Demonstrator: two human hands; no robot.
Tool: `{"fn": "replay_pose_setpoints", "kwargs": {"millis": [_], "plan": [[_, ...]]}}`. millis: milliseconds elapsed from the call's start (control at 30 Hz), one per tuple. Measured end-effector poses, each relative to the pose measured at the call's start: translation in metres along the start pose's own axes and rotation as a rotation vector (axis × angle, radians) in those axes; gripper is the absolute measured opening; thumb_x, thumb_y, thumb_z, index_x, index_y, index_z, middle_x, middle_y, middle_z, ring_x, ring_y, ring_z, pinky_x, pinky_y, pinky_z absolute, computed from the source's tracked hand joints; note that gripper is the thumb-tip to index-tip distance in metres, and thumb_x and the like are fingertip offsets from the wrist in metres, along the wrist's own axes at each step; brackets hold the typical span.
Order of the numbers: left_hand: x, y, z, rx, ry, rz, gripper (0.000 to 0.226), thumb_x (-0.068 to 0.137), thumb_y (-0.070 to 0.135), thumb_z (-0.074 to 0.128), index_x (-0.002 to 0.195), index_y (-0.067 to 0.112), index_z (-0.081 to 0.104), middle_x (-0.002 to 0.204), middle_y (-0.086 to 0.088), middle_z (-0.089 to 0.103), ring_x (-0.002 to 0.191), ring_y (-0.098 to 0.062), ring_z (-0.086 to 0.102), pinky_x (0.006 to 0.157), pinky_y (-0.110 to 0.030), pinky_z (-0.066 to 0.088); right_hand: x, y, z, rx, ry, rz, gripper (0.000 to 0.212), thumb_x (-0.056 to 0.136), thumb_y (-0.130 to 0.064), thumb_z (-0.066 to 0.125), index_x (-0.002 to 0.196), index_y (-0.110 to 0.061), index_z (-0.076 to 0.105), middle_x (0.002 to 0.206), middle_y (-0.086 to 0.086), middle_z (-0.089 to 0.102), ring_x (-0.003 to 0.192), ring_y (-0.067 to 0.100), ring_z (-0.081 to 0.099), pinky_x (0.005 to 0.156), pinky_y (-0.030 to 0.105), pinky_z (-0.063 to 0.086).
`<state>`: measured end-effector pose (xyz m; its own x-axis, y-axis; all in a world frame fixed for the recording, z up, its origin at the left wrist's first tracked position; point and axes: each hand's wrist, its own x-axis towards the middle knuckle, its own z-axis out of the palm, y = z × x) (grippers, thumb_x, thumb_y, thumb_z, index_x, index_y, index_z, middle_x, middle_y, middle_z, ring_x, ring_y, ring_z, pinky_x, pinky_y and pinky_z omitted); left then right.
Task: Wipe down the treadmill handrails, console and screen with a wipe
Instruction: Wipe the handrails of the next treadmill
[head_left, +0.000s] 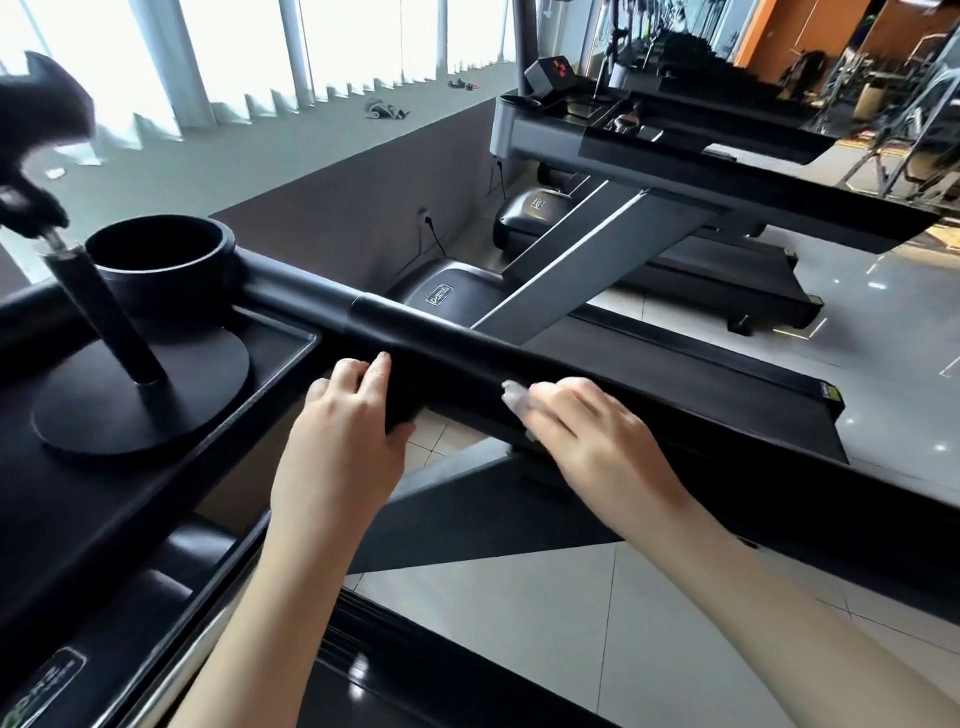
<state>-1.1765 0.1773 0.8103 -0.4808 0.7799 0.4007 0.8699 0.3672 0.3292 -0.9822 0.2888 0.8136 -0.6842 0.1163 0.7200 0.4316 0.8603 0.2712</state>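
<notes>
A thick black padded handrail (457, 343) runs from the treadmill console tray (270, 364) down to the right. My left hand (353, 415) grips the rail near the console, fingers over the top and thumb underneath. Further right, my right hand (587, 431) is curled over the rail and holds a small pale wipe (517, 397) against it; most of the wipe is hidden under my fingers. The screen is out of view.
A black cup holder (156, 254) and a stand with a round base (145, 395) sit on the console tray. A second treadmill (675, 171) stands to the right, with a low wall (337, 208) and windows beyond. Tiled floor lies below the rail.
</notes>
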Motion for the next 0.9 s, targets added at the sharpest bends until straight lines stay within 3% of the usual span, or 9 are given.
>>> {"fn": "replay_pose_setpoints", "kwargs": {"millis": [67,133,333,467,567,633,767,900], "plan": [[0.0,0.0,0.002,0.019,0.0,0.011,0.072,0.079,0.029,0.079,0.139,0.003,0.048,0.121,-0.015,0.056,0.101,-0.038,0.054,0.079,-0.046,0.05,0.016,0.0,0.011,0.114,0.054,0.146,0.023,0.083,0.004,0.071,0.106,0.0,0.071,0.084,0.004,0.064,0.08,0.02,0.052,0.078,0.024,0.047],[0.0,0.0,0.003,0.028,0.011,0.013,0.072,0.078,0.03,0.081,0.137,0.003,0.05,0.118,-0.015,0.057,0.098,-0.037,0.055,0.076,-0.045,0.051,0.033,-0.005,0.023,0.205,0.109,0.242,0.026,0.075,0.009,0.076,0.1,0.001,0.072,0.085,0.004,0.066,0.082,0.018,0.048,0.079,0.02,0.043],[-0.002,0.0,-0.001,0.038,-0.01,0.017,0.071,0.074,0.025,0.084,0.133,0.001,0.054,0.119,-0.015,0.061,0.096,-0.038,0.06,0.071,-0.042,0.053,0.002,-0.006,0.013,0.105,-0.036,0.061,0.028,0.093,0.001,0.059,0.12,-0.003,0.066,0.092,0.001,0.066,0.087,0.021,0.052,0.081,0.031,0.053],[0.0,-0.005,-0.009,0.065,-0.071,0.043,0.071,0.08,0.028,0.077,0.141,0.007,0.047,0.139,-0.012,0.053,0.114,-0.035,0.059,0.086,-0.041,0.05,0.023,-0.008,0.022,0.13,0.0,0.094,0.032,0.08,0.011,0.068,0.11,-0.002,0.07,0.082,0.001,0.064,0.083,0.018,0.047,0.076,0.026,0.049],[-0.003,-0.012,-0.01,0.082,-0.067,0.088,0.072,0.074,0.027,0.082,0.136,0.005,0.053,0.132,-0.014,0.059,0.108,-0.037,0.062,0.082,-0.045,0.053,0.032,-0.019,0.027,0.131,-0.023,0.09,0.034,0.092,0.01,0.044,0.112,-0.001,0.069,0.082,0.0,0.063,0.084,0.018,0.047,0.078,0.026,0.05],[-0.005,-0.015,-0.008,0.109,-0.023,0.096,0.072,0.069,0.027,0.086,0.131,0.005,0.058,0.124,-0.012,0.063,0.107,-0.034,0.061,0.081,-0.044,0.052,0.019,-0.015,0.022,0.054,-0.056,-0.045,0.038,0.102,0.001,0.033,0.114,-0.002,0.068,0.086,0.001,0.065,0.084,0.019,0.052,0.081,0.029,0.053],[-0.008,-0.01,-0.006,0.196,0.075,0.094,0.069,0.069,0.034,0.082,0.13,0.01,0.059,0.127,-0.011,0.06,0.121,-0.032,0.046,0.102,-0.046,0.026,0.006,-0.004,0.016,-0.007,-0.037,-0.151,0.027,0.098,0.0,0.046,0.114,-0.002,0.068,0.086,0.002,0.065,0.083,0.022,0.055,0.079,0.031,0.054],[-0.01,-0.002,-0.011,0.275,-0.021,-0.103,0.087,0.076,0.049,0.07,0.145,0.005,0.038,0.148,-0.028,0.032,0.14,-0.042,0.024,0.114,-0.053,0.001,0.021,-0.017,0.026,0.065,-0.027,-0.039,0.044,0.104,-0.002,0.027,0.107,-0.002,0.071,0.087,0.002,0.065,0.085,0.021,0.052,0.083,0.03,0.051]]}}
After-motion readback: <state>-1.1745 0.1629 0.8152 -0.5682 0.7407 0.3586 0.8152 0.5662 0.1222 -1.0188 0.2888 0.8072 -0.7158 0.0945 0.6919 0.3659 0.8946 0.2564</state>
